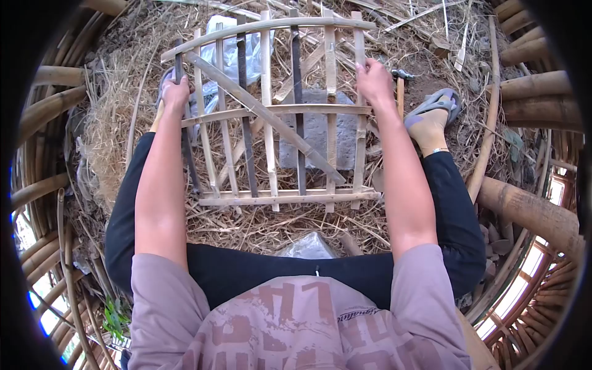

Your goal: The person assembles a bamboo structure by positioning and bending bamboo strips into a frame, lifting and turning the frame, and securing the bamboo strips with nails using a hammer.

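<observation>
The left hand (pixel 177 91) and right hand (pixel 375 84) held the bamboo lattice panel (pixel 265 117), the fingers of each gripping one outer slat (pixel 359 43). It was between the legs (pixel 453 203), over a grey block (pixel 316 132); a hammer (pixel 400 98) lay near the right hand.

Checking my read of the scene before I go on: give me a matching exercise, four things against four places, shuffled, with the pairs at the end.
Things:
1. Left hand
2. Right hand
3. Hammer
4. Grey slab

Places:
A. Seen through the slats of the slatted panel
B. At the panel's dark end slat
C. Between the right hand and the right foot
D. At the panel's pale end slat

Pairs: 1-B, 2-D, 3-C, 4-A
</observation>
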Available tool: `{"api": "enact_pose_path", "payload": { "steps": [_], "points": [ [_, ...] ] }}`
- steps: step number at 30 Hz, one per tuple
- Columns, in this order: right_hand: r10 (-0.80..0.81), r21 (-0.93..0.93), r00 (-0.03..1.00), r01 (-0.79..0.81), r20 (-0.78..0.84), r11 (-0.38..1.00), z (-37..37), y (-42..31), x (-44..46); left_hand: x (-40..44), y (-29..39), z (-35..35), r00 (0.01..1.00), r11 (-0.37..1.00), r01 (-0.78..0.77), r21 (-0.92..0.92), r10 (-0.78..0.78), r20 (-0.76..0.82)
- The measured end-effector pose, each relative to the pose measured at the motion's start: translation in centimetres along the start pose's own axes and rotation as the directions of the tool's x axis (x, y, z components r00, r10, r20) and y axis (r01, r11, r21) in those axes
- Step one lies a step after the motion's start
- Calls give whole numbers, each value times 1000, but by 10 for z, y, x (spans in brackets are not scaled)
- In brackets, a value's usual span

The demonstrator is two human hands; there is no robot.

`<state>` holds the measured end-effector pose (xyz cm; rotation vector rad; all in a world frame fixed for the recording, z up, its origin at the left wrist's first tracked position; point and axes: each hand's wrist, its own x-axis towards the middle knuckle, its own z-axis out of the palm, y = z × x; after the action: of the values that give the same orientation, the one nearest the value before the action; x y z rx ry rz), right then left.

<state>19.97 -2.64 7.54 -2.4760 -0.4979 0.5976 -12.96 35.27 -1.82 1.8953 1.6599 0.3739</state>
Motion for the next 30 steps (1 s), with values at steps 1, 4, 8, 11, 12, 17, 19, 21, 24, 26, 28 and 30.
{"api": "enact_pose_path", "payload": {
  "steps": [1,4,8,11,12,17,19,21,24,26,28,30],
  "points": [
    [-25,46,999,26,-27,999,-15,-2,-9,-22,26,-17,1000,993,2,-116,1,20],
    [-114,177,976,148,-187,973,-52,2,-28,-59,77,-59,992,897,-28,-442,81,101],
    [-192,245,943,261,-272,934,-107,-9,-54,-70,111,-110,967,878,-120,-464,209,145],
    [-188,257,941,263,-282,930,-160,-43,-90,-89,152,-157,907,778,-295,-555,411,92],
    [-216,299,931,305,-295,904,-174,-53,-104,-89,163,-170,883,756,-364,-544,467,58],
    [-318,263,795,501,-516,824,-212,-64,-111,-111,215,-227,771,654,-614,-441,616,-160],
    [-373,174,696,580,-614,796,-221,-63,-107,-115,219,-229,770,628,-614,-478,611,-186],
    [-393,229,671,643,-629,731,-218,-52,-93,-117,217,-232,756,662,-646,-379,624,-200],
    [-441,179,640,672,-630,719,-209,-40,-89,-119,201,-219,757,745,-653,-136,632,-168],
    [-459,296,653,717,-603,631,-203,-41,-91,-112,191,-205,792,735,-610,-297,575,-204],
    [-458,392,730,669,-508,632,-205,-42,-94,-115,190,-198,836,747,-548,-376,497,-231],
    [-546,288,731,672,-409,682,-205,-41,-93,-115,188,-196,845,754,-535,-382,494,-208]
  ]
}}
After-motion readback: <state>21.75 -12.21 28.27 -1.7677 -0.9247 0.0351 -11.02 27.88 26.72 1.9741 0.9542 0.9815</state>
